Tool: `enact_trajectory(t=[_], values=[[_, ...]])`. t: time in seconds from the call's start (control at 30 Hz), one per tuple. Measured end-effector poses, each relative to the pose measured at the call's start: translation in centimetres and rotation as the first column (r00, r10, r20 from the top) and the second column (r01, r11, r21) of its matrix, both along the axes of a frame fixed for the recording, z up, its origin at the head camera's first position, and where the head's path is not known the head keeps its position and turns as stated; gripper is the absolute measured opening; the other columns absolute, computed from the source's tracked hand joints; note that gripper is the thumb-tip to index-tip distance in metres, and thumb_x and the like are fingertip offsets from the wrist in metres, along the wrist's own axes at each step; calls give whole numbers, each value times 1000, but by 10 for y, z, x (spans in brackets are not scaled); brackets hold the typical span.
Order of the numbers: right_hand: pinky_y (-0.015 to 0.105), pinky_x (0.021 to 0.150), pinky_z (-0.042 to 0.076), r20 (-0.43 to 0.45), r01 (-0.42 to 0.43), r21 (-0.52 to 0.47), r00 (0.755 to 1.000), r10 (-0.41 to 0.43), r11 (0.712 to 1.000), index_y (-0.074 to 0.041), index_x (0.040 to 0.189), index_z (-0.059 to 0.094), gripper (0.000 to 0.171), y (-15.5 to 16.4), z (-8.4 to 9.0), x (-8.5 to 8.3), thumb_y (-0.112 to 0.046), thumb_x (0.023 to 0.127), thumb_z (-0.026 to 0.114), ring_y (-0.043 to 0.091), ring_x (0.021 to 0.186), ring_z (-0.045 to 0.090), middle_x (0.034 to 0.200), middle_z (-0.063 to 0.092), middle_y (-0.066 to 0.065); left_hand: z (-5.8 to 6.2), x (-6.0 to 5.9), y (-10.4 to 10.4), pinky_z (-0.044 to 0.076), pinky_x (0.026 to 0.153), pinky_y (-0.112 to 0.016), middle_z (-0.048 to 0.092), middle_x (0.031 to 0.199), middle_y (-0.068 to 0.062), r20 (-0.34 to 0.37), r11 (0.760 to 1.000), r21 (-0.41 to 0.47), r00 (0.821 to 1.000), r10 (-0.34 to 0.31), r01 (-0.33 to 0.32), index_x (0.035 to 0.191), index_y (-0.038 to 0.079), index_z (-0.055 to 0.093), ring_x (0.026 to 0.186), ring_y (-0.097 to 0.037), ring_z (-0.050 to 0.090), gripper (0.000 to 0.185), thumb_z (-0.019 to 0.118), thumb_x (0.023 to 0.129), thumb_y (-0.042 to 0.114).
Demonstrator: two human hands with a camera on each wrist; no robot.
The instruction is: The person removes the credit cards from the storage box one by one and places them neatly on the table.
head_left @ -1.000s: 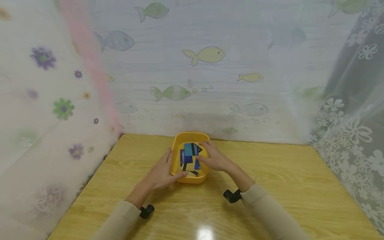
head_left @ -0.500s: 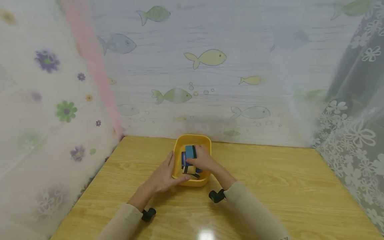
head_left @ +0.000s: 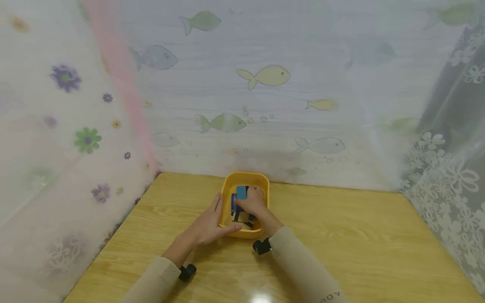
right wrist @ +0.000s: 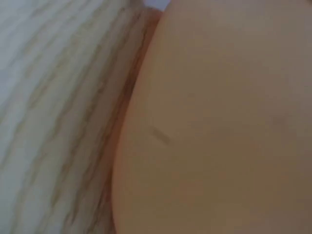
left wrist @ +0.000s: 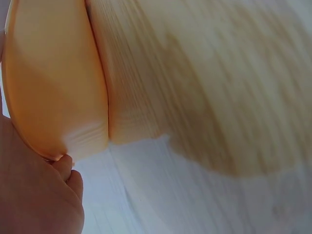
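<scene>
Several blue-and-tan pieces point(head_left: 241, 192) lie in the yellow tub point(head_left: 246, 235), apparently steadied by a spread left hand point(head_left: 206, 226), while the right hand point(head_left: 254, 203), its grip too hidden to tell, seemingly sorts them, calling for careful fingertips.

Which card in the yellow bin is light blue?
The light blue card uppermost in the head view, beside the right hand; the other visible cards look dark blue or cream.
</scene>
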State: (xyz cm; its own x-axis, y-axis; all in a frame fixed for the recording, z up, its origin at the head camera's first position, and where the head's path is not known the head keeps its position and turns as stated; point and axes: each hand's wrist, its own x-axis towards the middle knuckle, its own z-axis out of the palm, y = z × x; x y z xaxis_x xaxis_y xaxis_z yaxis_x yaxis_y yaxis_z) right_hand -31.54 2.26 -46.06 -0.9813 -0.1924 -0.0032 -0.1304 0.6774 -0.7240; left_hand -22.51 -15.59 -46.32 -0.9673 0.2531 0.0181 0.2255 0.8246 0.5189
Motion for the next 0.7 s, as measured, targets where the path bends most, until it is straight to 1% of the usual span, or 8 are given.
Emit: enact_trajectory(t=[0.13,0.2,0.3,0.33,0.4,0.53,0.63,0.7], values=[[55,110,39,-4,55,25,998,-55,998,11,143,48,75,-2,-5,-2,-33,91,80,45,138,37,149,38,34,0,2,1,41,112,-54,-9,171,-3,1,1000,3,1000,-9,9,164,12,-6,146,-40,38,120,56,87,80],[55,111,39,-13,72,38,997,-71,997,12,138,53,72,-3,-7,-4,-34,90,80,47,138,37,147,39,35,0,3,1,41,112,-54,-8,171,-3,1,1000,2,1000,-7,7,164,13,-5,146,-40,38,120,56,87,79],[56,112,38,-22,90,55,996,-89,994,13,136,55,71,-4,-7,-5,-34,89,81,50,141,34,148,38,37,0,2,1,40,113,-53,-8,172,-3,-5,1000,-1,1000,-3,3,165,13,-5,147,-39,36,120,56,86,81],[56,112,39,-25,92,63,996,-91,994,13,134,56,69,-4,-7,-6,-33,89,81,49,141,35,147,39,37,0,2,1,40,113,-53,-7,172,-3,-9,1000,-1,1000,-2,2,165,12,-4,147,-39,36,120,56,86,81],[55,110,41,-29,94,69,995,-92,993,13,132,57,67,-4,-7,-6,-31,89,82,48,136,40,143,41,36,0,2,1,40,113,-53,-7,172,-3,-15,1000,-4,1000,0,0,165,12,-4,147,-39,35,121,55,86,82],[51,100,48,-28,97,65,995,-96,993,12,122,62,57,-3,-7,-7,-29,87,83,42,120,50,133,47,32,-1,2,1,39,113,-54,-6,172,-4,-20,1000,-14,1000,0,0,165,11,-2,148,-39,35,122,54,85,83],[49,95,50,-13,101,49,995,-101,994,10,118,63,54,-3,-8,-8,-29,87,84,39,113,51,130,48,30,0,2,1,39,113,-54,-6,172,-4,-20,1000,-20,1000,0,-1,165,11,-2,148,-39,34,122,53,84,84],[49,95,51,-13,99,47,995,-99,994,10,117,63,53,-4,-8,-9,-29,86,84,38,112,51,129,49,29,1,2,0,39,114,-54,-6,172,-5,-21,1000,-24,1000,1,-1,165,10,-2,148,-39,34,122,53,85,84]])
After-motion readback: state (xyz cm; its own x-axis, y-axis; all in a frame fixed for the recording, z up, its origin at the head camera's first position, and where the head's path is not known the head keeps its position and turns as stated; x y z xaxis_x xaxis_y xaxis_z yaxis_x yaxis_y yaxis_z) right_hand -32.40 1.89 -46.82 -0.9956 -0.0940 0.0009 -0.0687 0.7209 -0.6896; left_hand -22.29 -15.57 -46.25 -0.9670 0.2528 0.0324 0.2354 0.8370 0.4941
